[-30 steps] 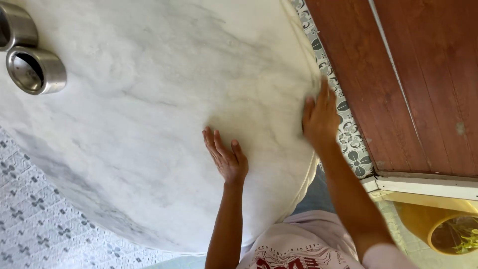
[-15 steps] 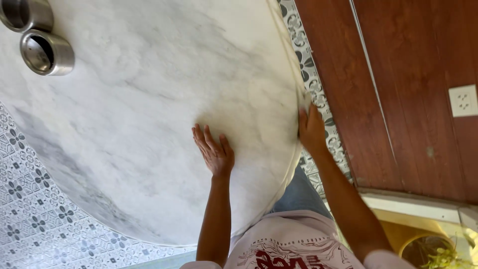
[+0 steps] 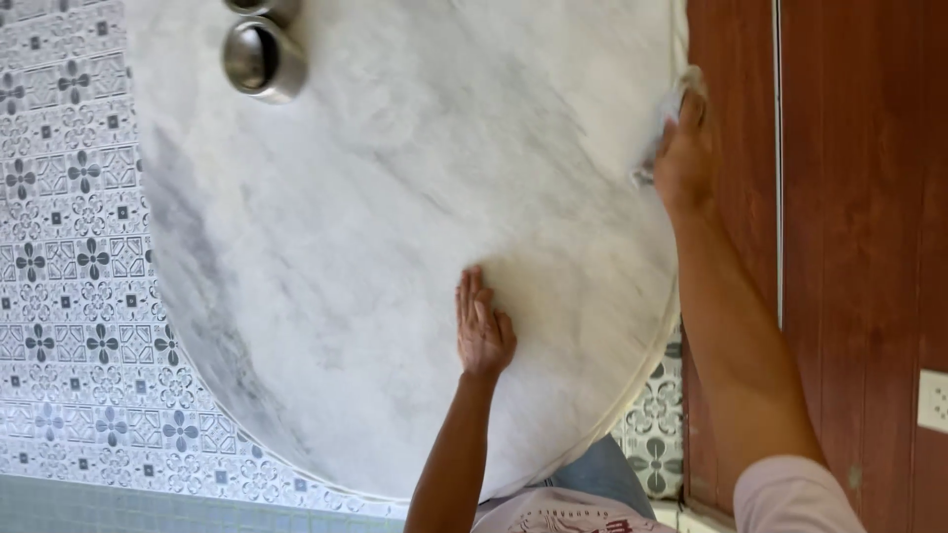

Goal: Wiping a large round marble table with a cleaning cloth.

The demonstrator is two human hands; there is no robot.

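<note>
My left hand (image 3: 483, 329) lies flat, palm down, on the round white marble tabletop (image 3: 395, 197) near its front edge and holds nothing. My right hand (image 3: 686, 148) is further away at the table's right rim, pressing a small white cloth (image 3: 664, 116) against the edge. The fingers cover most of the cloth. Only its pale corners show above and below the hand.
Two shiny metal cups (image 3: 262, 57) stand at the far side of the table. Grey patterned floor tiles (image 3: 69, 247) lie to the left. A red-brown wooden wall (image 3: 849, 197) with a white socket (image 3: 933, 400) runs close along the table's right rim.
My right hand has slid further along the table's right rim with the cloth. The view has swung, so the cups now sit nearer the top middle. My left hand stays flat.
</note>
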